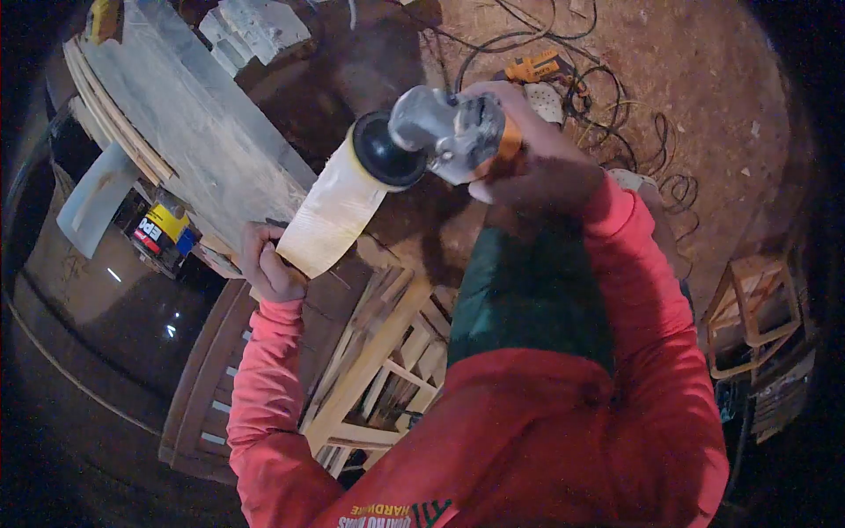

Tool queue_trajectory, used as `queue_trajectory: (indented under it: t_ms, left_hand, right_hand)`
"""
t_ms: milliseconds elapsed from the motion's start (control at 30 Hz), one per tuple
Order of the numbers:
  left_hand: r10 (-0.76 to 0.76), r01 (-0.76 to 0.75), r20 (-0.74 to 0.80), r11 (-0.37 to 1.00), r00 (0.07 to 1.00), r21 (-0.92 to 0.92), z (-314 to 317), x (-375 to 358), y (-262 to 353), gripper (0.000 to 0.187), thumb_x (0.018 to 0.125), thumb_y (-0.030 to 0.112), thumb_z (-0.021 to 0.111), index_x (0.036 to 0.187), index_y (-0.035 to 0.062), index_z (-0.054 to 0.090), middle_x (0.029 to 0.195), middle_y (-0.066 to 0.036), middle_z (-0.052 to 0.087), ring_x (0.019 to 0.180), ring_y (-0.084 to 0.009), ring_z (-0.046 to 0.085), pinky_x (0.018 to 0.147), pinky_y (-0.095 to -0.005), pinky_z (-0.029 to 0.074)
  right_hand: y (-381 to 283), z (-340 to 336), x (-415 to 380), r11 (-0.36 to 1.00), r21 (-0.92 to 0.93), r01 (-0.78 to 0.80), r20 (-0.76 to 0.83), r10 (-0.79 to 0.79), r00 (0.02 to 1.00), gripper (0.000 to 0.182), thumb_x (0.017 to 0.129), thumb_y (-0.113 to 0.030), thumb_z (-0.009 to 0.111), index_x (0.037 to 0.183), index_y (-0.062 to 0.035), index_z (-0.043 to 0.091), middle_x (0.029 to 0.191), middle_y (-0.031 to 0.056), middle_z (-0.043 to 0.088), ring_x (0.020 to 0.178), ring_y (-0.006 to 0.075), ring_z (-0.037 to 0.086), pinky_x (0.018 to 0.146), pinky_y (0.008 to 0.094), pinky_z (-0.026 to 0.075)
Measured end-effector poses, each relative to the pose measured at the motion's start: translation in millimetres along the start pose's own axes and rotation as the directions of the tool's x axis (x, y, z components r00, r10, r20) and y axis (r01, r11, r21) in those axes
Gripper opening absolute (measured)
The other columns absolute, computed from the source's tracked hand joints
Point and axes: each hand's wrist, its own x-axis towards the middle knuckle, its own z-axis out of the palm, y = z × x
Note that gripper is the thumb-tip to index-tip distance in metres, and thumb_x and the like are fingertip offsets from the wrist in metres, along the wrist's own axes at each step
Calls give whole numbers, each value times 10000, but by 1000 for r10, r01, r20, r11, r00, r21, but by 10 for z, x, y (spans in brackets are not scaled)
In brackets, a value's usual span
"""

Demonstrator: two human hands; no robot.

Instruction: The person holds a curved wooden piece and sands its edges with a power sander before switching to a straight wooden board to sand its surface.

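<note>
Overhead, our right hand (537, 167) grips the grey-metal orange-bodied angle grinder (453, 132) disc-up, while our left hand (268, 264) pinches the pale sandpaper strip (334, 211) taut against its black backing pad (387, 154).

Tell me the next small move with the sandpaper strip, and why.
Probably press the strip's upper end flat onto the black pad of the grinder. The right hand holds the grinder pad-up, the left hand pinches the lower end of the sandpaper strip, and the strip only reaches the pad's edge, not yet seated.
</note>
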Motion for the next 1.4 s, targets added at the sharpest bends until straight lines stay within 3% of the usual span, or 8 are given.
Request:
queue_trajectory:
  t_ms: [200,233,433,633,933,1133,1233,1400]
  left_hand:
    - [63,-63,3,995,998,75,18,40,60,281,872,159,417,780,-41,592,754,-93,501,696,-189,473,659,-319,371]
    - [39,-39,4,998,999,48,9,25,63,282,872,159,416,780,-41,593,754,-93,507,696,-188,476,659,-317,372]
    - [-14,14,0,1000,1000,5,2,-15,5,285,872,158,414,779,-44,592,756,-95,528,695,-190,500,658,-314,388]
    - [9,-9,12,1000,1000,12,-9,22,87,249,871,109,408,781,-43,584,755,-103,526,697,-195,513,656,-314,402]
    - [26,-28,-35,998,999,-53,11,-11,-16,238,894,105,432,828,-39,609,757,-114,558,680,-214,526,653,-322,427]
    - [-106,103,-52,993,993,-57,-14,-62,80,211,936,129,477,885,7,641,789,-111,594,712,-216,568,677,-337,456]
    - [-94,87,-77,992,993,-91,59,-53,-48,208,949,147,486,930,23,652,819,-122,614,745,-236,597,712,-364,481]
    - [-134,124,-98,987,986,-100,191,-42,-75,239,961,198,494,998,49,677,906,-175,680,843,-338,668,793,-436,526]
  right_hand:
    - [151,-213,63,994,-104,-35,-66,28,997,855,735,-103,810,1465,-76,367,1272,73,572,1133,160,568,1003,342,473]
    - [113,-200,56,982,65,-177,-92,183,979,882,728,-123,820,1476,-67,357,1265,83,581,1121,170,581,989,338,484]
    - [29,-40,-3,966,222,-131,-30,141,990,834,750,-80,794,1465,-82,367,1249,78,577,1149,168,571,992,330,480]
    - [39,-31,31,978,-210,19,-75,-35,997,828,756,-77,824,1452,-94,376,1269,58,559,1173,164,558,1002,326,473]
    - [-305,319,-193,953,-281,110,-55,-130,990,847,775,-52,844,1469,-78,359,1306,74,535,1222,173,530,1044,345,453]
    - [-580,646,-304,782,-613,114,-55,-186,981,881,747,0,788,1499,-55,332,1325,95,533,1225,187,536,1078,339,423]
    - [-667,897,-352,821,-563,91,-81,-165,983,835,704,-81,797,1425,-58,377,1245,193,628,1201,357,634,1025,412,485]
    - [-825,1332,-658,571,-814,109,-70,-283,957,852,726,-84,773,1467,-52,355,1273,195,616,1211,335,633,989,407,513]
